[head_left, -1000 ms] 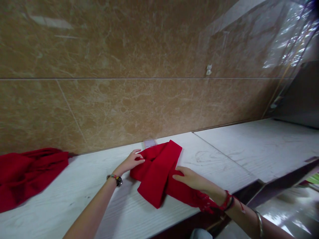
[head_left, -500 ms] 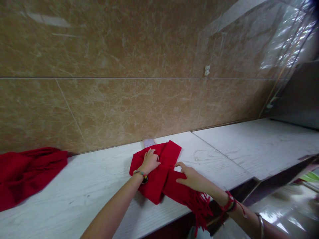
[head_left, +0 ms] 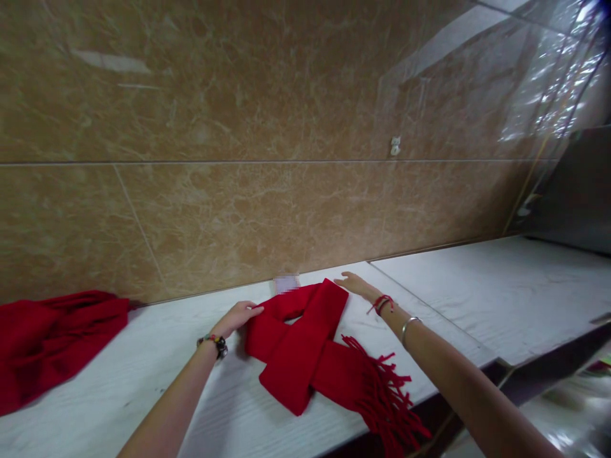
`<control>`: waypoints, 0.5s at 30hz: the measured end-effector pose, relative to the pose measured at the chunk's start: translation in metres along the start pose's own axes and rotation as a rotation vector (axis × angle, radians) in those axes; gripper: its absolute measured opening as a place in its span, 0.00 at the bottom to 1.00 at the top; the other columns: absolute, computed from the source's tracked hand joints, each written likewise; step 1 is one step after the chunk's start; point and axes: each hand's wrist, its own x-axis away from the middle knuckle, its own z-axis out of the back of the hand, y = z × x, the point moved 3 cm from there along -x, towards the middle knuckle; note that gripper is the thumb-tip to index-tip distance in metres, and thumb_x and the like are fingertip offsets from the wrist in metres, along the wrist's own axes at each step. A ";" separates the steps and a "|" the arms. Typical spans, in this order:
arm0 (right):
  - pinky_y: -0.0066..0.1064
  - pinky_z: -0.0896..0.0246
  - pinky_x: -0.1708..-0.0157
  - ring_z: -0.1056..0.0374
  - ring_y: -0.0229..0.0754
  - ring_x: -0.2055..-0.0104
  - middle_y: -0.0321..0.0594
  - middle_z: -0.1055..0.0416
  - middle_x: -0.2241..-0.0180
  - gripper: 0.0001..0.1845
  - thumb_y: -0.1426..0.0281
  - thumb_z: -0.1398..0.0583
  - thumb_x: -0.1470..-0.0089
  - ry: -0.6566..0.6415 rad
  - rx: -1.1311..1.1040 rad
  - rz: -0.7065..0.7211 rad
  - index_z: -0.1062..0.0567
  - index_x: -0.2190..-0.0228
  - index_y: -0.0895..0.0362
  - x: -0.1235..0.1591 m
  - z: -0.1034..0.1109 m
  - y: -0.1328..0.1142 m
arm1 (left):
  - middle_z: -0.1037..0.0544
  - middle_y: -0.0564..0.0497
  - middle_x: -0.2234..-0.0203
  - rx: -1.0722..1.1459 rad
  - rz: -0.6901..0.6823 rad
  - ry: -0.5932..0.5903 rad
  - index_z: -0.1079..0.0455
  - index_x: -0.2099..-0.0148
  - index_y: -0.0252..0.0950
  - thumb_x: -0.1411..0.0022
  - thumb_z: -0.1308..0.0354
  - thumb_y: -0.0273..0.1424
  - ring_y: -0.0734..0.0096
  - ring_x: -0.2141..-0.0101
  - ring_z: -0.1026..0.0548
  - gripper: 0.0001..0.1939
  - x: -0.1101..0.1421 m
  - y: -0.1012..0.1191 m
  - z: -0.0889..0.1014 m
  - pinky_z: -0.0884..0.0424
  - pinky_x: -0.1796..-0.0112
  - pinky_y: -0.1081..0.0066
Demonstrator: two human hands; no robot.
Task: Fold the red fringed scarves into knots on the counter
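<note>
A red scarf [head_left: 305, 356] lies folded and crossed over itself on the white tabletop, with a small gap in the middle of the fold. Its fringed end spreads to the lower right and hangs past the front edge. At the scarf's left edge, my left hand [head_left: 238, 317] has the cloth pinched between thumb and fingers; the fingertips are partly hidden. My right hand [head_left: 354, 284] is beside the scarf's upper right corner, fingers apart and holding nothing. Behind the scarf, a pale paper slip [head_left: 286, 283] lies against the wall.
Another red cloth [head_left: 57, 343] lies crumpled at the far left. A brown marbled tile wall [head_left: 267, 210] rises along the back of the white tabletop [head_left: 191, 375]. A dark grey panel [head_left: 573, 191] stands at the right end. The front edge drops away at lower right.
My left hand has moved from the top of the scarf to its left edge. My right hand has gone from the fringed end up to the far corner. The fringe is more spread out.
</note>
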 end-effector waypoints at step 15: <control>0.30 0.40 0.61 0.33 0.44 0.58 0.48 0.28 0.62 0.17 0.79 0.47 0.53 0.051 0.172 0.152 0.27 0.61 0.61 -0.069 -0.056 -0.045 | 0.27 0.41 0.63 -0.017 0.048 0.440 0.37 0.53 0.30 0.46 0.51 0.39 0.59 0.59 0.30 0.21 -0.050 -0.009 0.032 0.36 0.59 0.63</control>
